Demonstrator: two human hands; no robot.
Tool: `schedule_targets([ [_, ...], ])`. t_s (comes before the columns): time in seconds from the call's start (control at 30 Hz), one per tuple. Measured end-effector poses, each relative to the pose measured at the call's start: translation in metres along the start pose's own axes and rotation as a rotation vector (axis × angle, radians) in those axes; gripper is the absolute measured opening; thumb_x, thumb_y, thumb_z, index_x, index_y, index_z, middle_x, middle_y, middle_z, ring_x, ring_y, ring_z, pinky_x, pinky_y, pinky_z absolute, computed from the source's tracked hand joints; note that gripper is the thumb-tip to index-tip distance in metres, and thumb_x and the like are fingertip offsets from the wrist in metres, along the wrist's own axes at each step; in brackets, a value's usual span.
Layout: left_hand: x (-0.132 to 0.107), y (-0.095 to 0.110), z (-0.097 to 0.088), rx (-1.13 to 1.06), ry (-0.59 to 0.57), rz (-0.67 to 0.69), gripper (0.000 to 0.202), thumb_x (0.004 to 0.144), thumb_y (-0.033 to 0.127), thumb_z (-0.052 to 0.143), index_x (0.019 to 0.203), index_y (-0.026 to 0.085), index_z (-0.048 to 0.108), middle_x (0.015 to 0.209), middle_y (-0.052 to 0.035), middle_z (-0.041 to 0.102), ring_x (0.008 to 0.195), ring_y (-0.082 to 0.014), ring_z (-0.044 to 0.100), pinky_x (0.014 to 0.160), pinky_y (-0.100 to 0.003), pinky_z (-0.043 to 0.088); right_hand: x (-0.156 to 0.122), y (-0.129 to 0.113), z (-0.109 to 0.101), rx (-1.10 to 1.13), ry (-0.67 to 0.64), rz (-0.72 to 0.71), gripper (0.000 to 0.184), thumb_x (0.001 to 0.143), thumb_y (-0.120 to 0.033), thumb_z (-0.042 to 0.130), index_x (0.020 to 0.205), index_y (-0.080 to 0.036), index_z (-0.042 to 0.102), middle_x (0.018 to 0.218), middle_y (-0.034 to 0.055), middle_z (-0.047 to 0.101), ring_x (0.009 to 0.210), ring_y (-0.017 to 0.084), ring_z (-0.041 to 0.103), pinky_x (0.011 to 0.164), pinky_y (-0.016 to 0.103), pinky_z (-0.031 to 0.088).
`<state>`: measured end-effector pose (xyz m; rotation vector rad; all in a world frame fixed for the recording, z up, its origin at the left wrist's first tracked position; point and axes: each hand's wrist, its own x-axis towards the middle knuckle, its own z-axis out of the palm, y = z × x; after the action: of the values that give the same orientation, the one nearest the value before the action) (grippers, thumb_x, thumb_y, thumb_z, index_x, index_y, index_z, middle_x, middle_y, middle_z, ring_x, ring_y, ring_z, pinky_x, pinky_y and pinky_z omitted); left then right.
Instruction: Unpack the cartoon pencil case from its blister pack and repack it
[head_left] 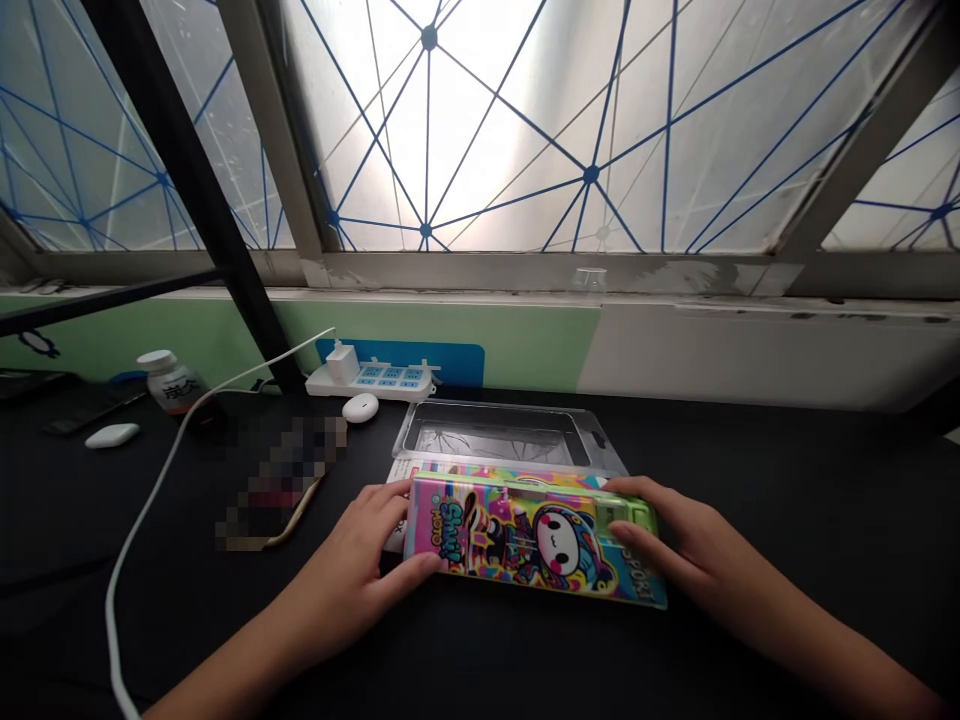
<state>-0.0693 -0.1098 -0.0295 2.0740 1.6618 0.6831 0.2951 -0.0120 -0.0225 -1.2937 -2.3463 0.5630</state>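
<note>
A brightly printed pencil case (517, 535) with a cartoon character and green edging lies in front of me, its printed face tilted up toward me. My left hand (375, 550) grips its left end, thumb on the near edge and fingers behind. Around the right end closes my right hand (671, 535), with the thumb on the printed face and the fingers on the far edge. Just behind the case is a clear plastic package (510, 435). Part of a white printed card (401, 470) shows under the case's left side.
A phone (289, 490), partly blurred out, lies to the left, with a white cable (161, 480) beyond it. Farther back are a power strip (390, 380), a round white case (361, 407), a white bottle (169, 380) and a black post (202, 200).
</note>
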Motion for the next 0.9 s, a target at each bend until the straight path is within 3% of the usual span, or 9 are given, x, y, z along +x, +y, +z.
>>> schedule_targets([
  [0.13,-0.001,-0.004,0.005,0.013,0.078,-0.048,0.061,0.094,0.046,0.058,0.148,0.026,0.039,0.147,-0.0121,0.049,0.135,-0.0324,0.046,0.111,-0.05,0.041,0.014,-0.004,0.002,-0.252,0.058,-0.171,0.034,0.097,-0.05,0.048,0.112,-0.028,0.068,0.111,0.0081,0.07,0.096,0.028,0.065,0.081,0.042,0.052],
  [0.33,-0.003,-0.009,0.007,-0.016,0.05,-0.021,0.074,0.09,0.043,0.063,0.154,0.029,0.028,0.155,-0.009,0.043,0.142,-0.0318,0.04,0.116,-0.049,0.035,0.021,-0.034,0.011,-0.474,0.076,-0.375,0.029,0.101,-0.038,0.045,0.115,-0.024,0.066,0.11,0.0101,0.069,0.092,0.026,0.064,0.08,0.042,0.045],
  [0.43,-0.003,-0.01,0.007,-0.044,0.067,-0.054,0.077,0.087,0.042,0.068,0.153,0.031,0.028,0.147,-0.0083,0.053,0.138,-0.0319,0.045,0.114,-0.051,0.037,0.029,-0.058,0.021,-0.479,0.042,-0.371,0.027,0.099,-0.039,0.051,0.114,-0.021,0.065,0.107,0.0111,0.069,0.092,0.027,0.064,0.08,0.041,0.045],
  [0.57,-0.002,-0.009,0.007,-0.082,0.071,-0.067,0.08,0.086,0.038,0.07,0.153,0.035,0.026,0.138,-0.0054,0.063,0.134,-0.0307,0.051,0.113,-0.051,0.039,0.049,-0.079,0.037,-0.428,0.023,-0.312,0.021,0.1,-0.036,0.052,0.098,-0.019,0.064,0.095,0.0093,0.066,0.087,0.025,0.062,0.077,0.039,0.045],
  [0.67,0.0,-0.006,0.005,-0.139,0.028,-0.05,0.083,0.089,0.036,0.066,0.157,0.037,0.017,0.14,-0.0041,0.061,0.138,-0.0284,0.048,0.114,-0.049,0.038,0.057,-0.081,0.047,-0.41,0.069,-0.298,0.021,0.1,-0.032,0.05,0.089,-0.018,0.061,0.089,0.0087,0.063,0.082,0.024,0.059,0.073,0.037,0.045],
  [0.9,-0.001,-0.006,0.004,-0.167,0.006,-0.036,0.091,0.09,0.038,0.065,0.159,0.036,0.006,0.142,-0.0033,0.06,0.14,-0.0264,0.045,0.112,-0.046,0.042,0.056,-0.077,0.053,-0.427,0.13,-0.324,0.021,0.1,-0.032,0.049,0.087,-0.018,0.058,0.089,0.0097,0.06,0.081,0.024,0.056,0.074,0.038,0.047],
])
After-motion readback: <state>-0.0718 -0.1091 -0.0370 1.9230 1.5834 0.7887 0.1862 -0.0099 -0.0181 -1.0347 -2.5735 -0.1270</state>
